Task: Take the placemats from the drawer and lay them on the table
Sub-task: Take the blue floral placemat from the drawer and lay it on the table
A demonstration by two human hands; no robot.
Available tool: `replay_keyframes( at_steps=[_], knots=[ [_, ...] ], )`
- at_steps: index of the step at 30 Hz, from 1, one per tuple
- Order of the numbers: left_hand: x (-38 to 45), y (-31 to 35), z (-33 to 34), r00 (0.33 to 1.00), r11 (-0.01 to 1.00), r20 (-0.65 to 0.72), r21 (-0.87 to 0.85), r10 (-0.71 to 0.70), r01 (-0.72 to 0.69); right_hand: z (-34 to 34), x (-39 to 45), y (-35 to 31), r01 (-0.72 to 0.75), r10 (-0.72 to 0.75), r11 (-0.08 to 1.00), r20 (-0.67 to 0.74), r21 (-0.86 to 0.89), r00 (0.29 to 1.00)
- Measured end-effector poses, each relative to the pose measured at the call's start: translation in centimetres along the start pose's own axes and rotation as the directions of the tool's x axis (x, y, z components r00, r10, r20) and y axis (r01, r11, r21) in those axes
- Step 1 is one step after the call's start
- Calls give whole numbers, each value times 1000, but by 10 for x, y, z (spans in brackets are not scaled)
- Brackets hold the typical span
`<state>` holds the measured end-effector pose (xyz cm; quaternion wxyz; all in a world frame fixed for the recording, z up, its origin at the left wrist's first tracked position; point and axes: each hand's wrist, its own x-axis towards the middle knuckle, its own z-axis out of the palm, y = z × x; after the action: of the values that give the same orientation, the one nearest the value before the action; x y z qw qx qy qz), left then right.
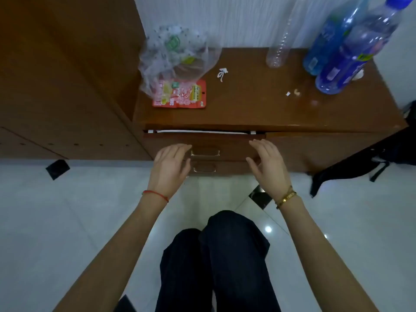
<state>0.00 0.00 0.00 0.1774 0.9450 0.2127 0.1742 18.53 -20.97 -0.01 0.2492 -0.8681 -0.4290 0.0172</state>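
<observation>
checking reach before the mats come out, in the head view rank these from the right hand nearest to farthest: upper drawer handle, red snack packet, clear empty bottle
From the right hand:
1. Upper drawer handle, just to its left on the drawer front.
2. Red snack packet, on the tabletop, back left.
3. Clear empty bottle, at the table's back edge by the wall.

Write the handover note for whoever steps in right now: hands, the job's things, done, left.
Left hand: open, holds nothing, by the top drawer front, left of its handle.
Right hand: open, holds nothing, at the drawer front's right end.
Top drawer: open only a crack; something white shows in the gap, whether placemats cannot be told.
Done: no placemat out yet.
Left: pull the drawer open, take the placemats out, lay them on the table.
</observation>
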Motion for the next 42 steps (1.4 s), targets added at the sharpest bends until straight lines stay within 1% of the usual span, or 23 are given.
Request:
replay_keyframes(
  at_steps=[1,3,4,7,10,12,15,18,24,27,29,31,33,34,36,38,42],
  knots=[
    [-1,-6,17,1000,1000,-9,6,19,-19,14,-3,6,12,-12,1000,-24,1,1000],
    [2,-18,48,1000,1000,1,16,3,-3,36,-4,17,11,-12,1000,-50,-3,999],
    [1,-22,62,1000,1000,23,27,-13,12,47,-6,20,5,-6,1000,-44,-10,999],
    [1,-37,99,1000,999,25,44,-8,7,75,-12,32,22,-22,1000,-69,2,997],
    [0,-44,116,999,999,8,37,-34,34,86,-15,37,21,-20,1000,-102,12,995],
    [0,-48,119,1000,999,-8,33,-18,18,90,-18,37,27,-24,999,-118,19,993],
    [3,-51,119,1000,1000,-20,28,-1,1,95,-21,33,37,-35,999,-126,9,991],
    [1,-49,117,1000,999,-2,51,-1,1,94,-25,26,49,-48,999,-136,5,990],
    [-38,-42,112,999,998,18,56,30,-31,74,-45,14,81,-79,997,-263,-1,962],
    [-68,-35,106,998,998,39,33,52,-53,65,-57,9,89,-90,996,-293,-19,952],
    [-83,-31,98,996,996,-1,22,84,-84,64,-62,7,87,-94,996,-285,-36,954],
    [-90,-24,82,988,995,-118,3,101,-101,65,-65,6,85,-96,995,-267,-53,959],
    [-90,-18,63,961,995,-257,-2,100,-105,67,-66,4,86,-101,994,-247,-71,964],
    [-88,-16,54,949,995,-301,9,97,-99,68,-67,4,90,-108,992,-238,-86,965],
    [-85,-17,42,946,997,-316,28,75,-70,69,-73,3,97,-118,990,-224,-104,967],
    [-86,-21,36,957,998,-286,28,53,-47,69,-81,1,97,-116,991,-223,-95,968],
    [-98,-30,34,965,997,-251,53,68,-57,69,-93,-3,80,-96,994,-246,-74,964]
  ],
)
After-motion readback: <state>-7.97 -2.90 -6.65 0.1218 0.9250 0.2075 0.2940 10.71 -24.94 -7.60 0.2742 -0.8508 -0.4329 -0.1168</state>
